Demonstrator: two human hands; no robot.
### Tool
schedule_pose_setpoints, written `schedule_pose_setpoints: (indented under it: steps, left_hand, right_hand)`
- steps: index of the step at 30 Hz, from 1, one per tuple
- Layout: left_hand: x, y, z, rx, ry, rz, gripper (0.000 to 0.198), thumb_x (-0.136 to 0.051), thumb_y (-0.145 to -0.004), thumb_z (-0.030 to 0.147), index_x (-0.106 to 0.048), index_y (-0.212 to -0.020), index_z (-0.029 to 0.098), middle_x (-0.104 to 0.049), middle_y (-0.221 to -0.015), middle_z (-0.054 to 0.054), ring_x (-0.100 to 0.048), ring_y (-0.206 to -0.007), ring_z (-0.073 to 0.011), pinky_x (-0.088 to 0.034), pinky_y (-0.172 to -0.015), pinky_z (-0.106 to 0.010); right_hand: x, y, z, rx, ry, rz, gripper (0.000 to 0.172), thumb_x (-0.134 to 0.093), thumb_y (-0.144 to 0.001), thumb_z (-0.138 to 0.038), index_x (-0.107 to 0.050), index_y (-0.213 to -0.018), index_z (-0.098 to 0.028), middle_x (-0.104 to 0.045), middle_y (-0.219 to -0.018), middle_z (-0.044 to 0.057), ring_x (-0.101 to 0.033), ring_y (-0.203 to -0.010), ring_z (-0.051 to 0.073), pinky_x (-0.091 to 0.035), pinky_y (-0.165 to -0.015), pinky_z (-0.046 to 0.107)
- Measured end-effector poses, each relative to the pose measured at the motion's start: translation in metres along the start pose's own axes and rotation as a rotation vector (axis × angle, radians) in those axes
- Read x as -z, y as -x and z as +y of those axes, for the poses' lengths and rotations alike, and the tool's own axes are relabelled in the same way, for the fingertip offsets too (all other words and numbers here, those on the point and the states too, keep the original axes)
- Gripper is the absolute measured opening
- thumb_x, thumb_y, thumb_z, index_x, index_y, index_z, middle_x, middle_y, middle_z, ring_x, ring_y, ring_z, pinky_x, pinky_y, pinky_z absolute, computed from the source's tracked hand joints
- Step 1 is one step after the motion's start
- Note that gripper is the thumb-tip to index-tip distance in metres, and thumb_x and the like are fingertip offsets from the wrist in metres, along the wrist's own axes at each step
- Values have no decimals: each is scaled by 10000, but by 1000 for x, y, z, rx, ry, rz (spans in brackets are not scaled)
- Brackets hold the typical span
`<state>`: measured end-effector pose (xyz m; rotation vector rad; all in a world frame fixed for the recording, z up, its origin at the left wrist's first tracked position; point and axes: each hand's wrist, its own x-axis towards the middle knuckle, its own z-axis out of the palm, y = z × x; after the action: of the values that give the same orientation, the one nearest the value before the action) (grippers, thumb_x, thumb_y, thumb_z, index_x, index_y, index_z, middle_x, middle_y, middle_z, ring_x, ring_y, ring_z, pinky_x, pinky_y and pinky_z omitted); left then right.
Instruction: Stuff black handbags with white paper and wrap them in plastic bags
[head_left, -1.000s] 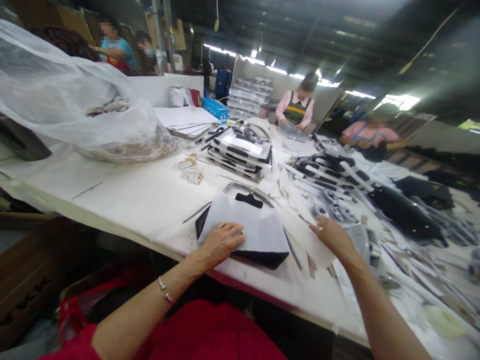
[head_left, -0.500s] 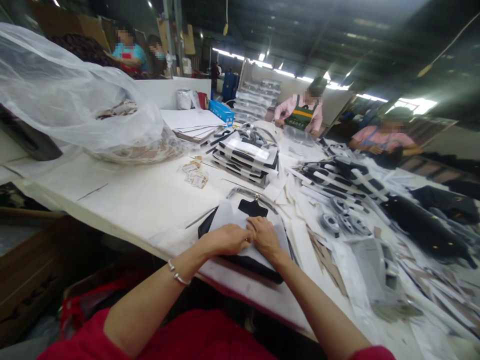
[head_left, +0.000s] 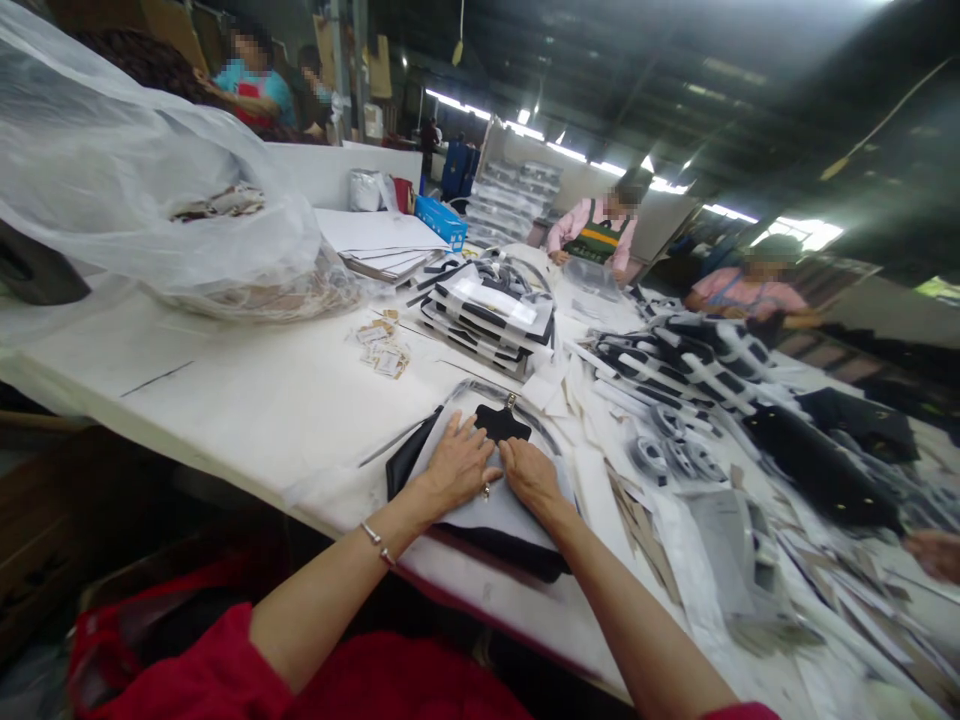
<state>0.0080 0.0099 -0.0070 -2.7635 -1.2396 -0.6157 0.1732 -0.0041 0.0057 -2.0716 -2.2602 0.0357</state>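
A black handbag (head_left: 517, 550) lies at the near edge of the table, its front covered by a thin white sheet (head_left: 457, 512). My left hand (head_left: 459, 465) rests flat on that sheet with its fingers spread. Beside it, my right hand (head_left: 531, 478) has curled fingers, their tips at the lower edge of a black tag (head_left: 504, 422). Whatever those fingertips pinch is hidden. The tag hangs from a metal clip (head_left: 511, 401) at the bag's top, where a plastic-wrapped handle curves. A small metal fitting (head_left: 487, 491) shows just below my left thumb.
Behind the bag is a stack of wrapped black bags (head_left: 487, 310). Small packets (head_left: 386, 345) lie left of it, near a large clear plastic sack (head_left: 225, 250). Tape rolls (head_left: 675, 445) and more black bags (head_left: 817, 465) lie right. Another person's hand (head_left: 934, 553) enters at right. Co-workers stand beyond.
My hands have moved apart; the left has opened flat onto the sheet, while the right stays near the tag. Another person's hand has appeared at the right edge. The view has shifted slightly.
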Motion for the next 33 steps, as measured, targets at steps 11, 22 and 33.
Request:
schedule_pose_setpoints:
  steps: [11,22,33]
  left_hand:
    - [7,-10,-2,82,32,-64,470,-542,-867,637,-666,-979,198,-670,-944,-103,-609,-959,-290,-374,-901,-454]
    - [0,-4,-3,63,34,34,431,-643,-820,600,-678,-996,209,-668,-926,-90,-601,-954,-272,-368,-926,-435]
    - [-9,-6,-4,106,82,16,457,-616,-825,621,-701,-1007,210,-681,-958,-104,-589,-1004,-289,-369,-950,-441]
  right_hand:
    - [-5,-13,14,-141,-210,35,309,-343,-1009,-354,-553,-1158,-185,-711,-839,58,-677,-800,213,-441,-650,293]
    - [11,-18,16,8,-223,-129,294,-464,-988,-376,-640,-832,-200,-701,-790,24,-615,-726,156,-369,-638,253]
    - [7,-22,17,-3,-267,-150,369,-483,-969,-417,-604,-694,-203,-652,-708,9,-563,-681,148,-362,-650,253]
